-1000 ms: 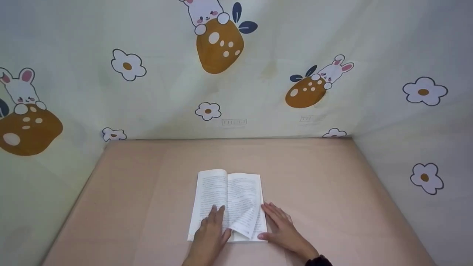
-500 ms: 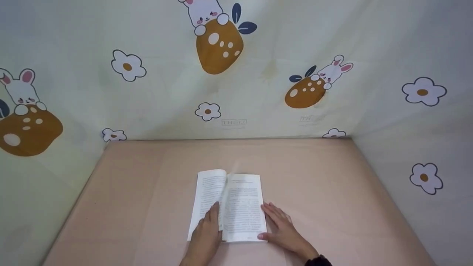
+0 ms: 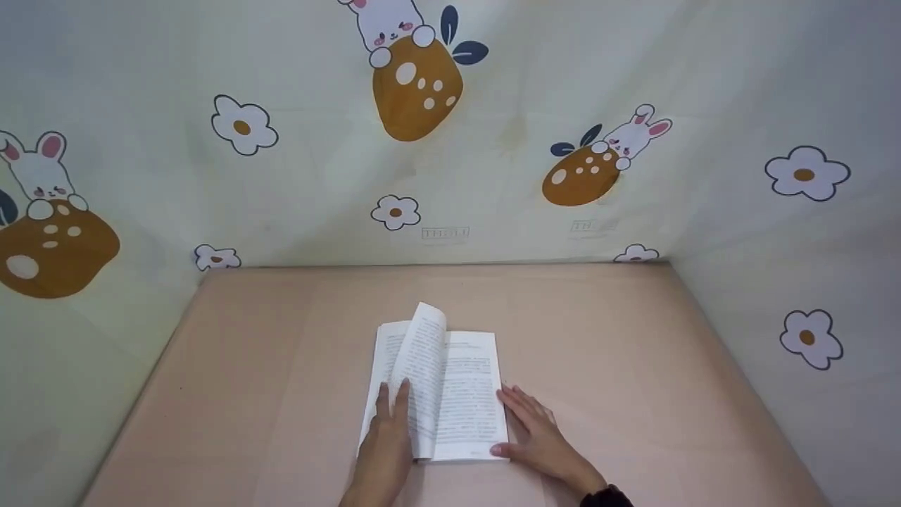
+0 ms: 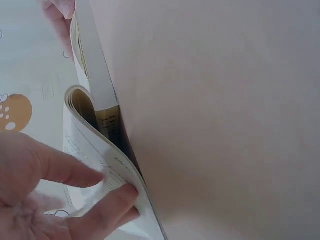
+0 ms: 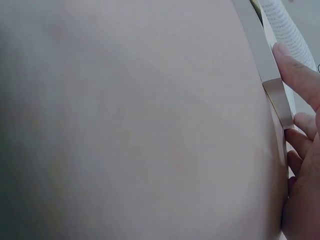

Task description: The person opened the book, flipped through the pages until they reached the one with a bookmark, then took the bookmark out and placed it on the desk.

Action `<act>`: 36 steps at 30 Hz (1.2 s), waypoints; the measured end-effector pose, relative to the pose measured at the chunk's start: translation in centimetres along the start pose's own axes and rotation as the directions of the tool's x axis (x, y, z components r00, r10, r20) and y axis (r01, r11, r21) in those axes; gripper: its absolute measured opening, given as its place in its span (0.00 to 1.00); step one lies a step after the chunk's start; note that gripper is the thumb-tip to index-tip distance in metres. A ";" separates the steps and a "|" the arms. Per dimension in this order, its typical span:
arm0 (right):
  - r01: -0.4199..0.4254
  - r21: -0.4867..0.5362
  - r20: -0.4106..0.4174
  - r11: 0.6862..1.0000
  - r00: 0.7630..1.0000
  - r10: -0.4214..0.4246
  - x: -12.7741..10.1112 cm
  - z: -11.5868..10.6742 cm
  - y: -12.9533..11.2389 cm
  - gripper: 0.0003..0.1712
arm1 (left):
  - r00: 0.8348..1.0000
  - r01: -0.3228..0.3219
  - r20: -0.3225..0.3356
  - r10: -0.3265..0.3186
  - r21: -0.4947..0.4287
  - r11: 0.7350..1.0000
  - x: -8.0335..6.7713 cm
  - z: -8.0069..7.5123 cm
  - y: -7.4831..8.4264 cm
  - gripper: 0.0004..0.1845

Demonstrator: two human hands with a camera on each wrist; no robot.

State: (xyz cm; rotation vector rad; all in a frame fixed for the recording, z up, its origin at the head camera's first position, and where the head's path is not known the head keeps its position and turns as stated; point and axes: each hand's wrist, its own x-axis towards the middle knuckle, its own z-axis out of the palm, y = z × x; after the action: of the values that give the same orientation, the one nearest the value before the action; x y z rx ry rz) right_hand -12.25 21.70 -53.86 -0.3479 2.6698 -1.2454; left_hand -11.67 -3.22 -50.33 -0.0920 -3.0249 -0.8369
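An open book (image 3: 470,394) with printed pages lies on the table. One leaf (image 3: 422,352) stands raised and curved over its left half, its top leaning left. My left hand (image 3: 383,440) rests on the turned leaf, fingers extended. In the left wrist view, the fingertips (image 4: 127,194) of this hand touch the printed paper and the curled leaves bulge above the spine. At the book's right edge, my right hand (image 3: 538,440) holds the lower corner. Its thumb (image 5: 283,52) lies on the page while the other fingers bend against the side, as the right wrist view shows.
The book lies on a pinkish-beige table surface (image 3: 598,338). Behind and at both sides hangs a pale cloth (image 3: 317,176) printed with rabbits, brown fruit and flowers. A dark cuff (image 3: 607,497) shows at the right wrist.
A leaf on the right half was lifted and carried left over the middle. My left hand moved left with it, baring a fresh right page. The right hand stayed in place.
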 end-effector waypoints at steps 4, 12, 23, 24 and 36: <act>0.004 -0.010 -0.002 1.000 1.000 -0.004 0.0 0.0 0.0 0.50 | 1.000 0.010 0.028 -0.010 0.001 1.000 0.0 -0.1 0.1 0.40; 0.017 -0.029 -0.013 0.999 1.000 -0.018 0.1 0.1 0.0 0.50 | 0.999 -0.027 0.036 0.024 0.084 0.996 0.1 0.1 0.0 0.36; 0.009 -0.022 -0.006 1.000 1.000 -0.009 0.1 0.0 0.1 0.49 | 0.992 -0.107 -0.042 0.116 0.169 0.980 0.0 0.0 0.0 0.43; 0.011 -0.022 -0.007 1.000 1.000 -0.012 0.1 0.0 0.2 0.49 | 0.990 -0.120 -0.044 0.131 0.194 0.974 0.0 0.1 0.0 0.46; 0.027 -0.032 -0.017 0.999 0.999 -0.028 0.1 0.0 0.3 0.49 | 0.995 -0.097 -0.005 0.099 0.142 0.985 0.0 1.2 0.5 0.49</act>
State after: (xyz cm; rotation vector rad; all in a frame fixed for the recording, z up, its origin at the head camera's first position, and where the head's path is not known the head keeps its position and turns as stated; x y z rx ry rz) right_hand -12.38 21.81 -54.12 -0.3816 2.7111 -1.2207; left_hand -11.59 -2.21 -51.07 -0.2319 -3.0279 -0.6112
